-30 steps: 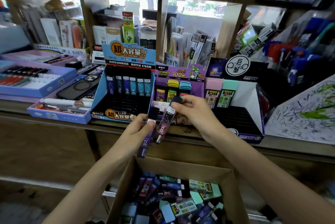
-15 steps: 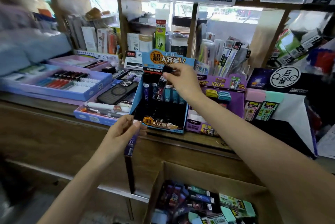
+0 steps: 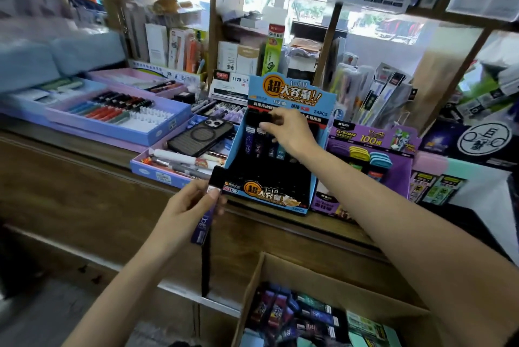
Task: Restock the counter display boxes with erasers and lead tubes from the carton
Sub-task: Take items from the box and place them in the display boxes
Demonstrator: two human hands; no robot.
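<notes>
Over the counter [image 3: 84, 178], outstretched right hand [image 3: 289, 136] pinches black-capped tube [image 3: 260, 137] at blue box [image 3: 292, 91]; lower left hand [image 3: 185, 206] grips purple tube [image 3: 202, 224].

Counter [image 3: 84, 169] runs across mid frame. On it, centre: lead-tube display box [image 3: 234, 150]. Just left of it: low tray [image 3: 157, 175] with a phone [image 3: 200, 136] lying on top, and a pen tray [image 3: 118, 136] further left. Right of it: second display box [image 3: 370, 138], then eraser box [image 3: 449, 175]. Carton [image 3: 309, 270] is below the counter, lower right. Right hand [image 3: 289, 133] pinches a back-row tube [image 3: 259, 147] in the centre box. Left hand [image 3: 191, 206] holds a loose tube [image 3: 206, 220] before the box's lower left corner.
</notes>
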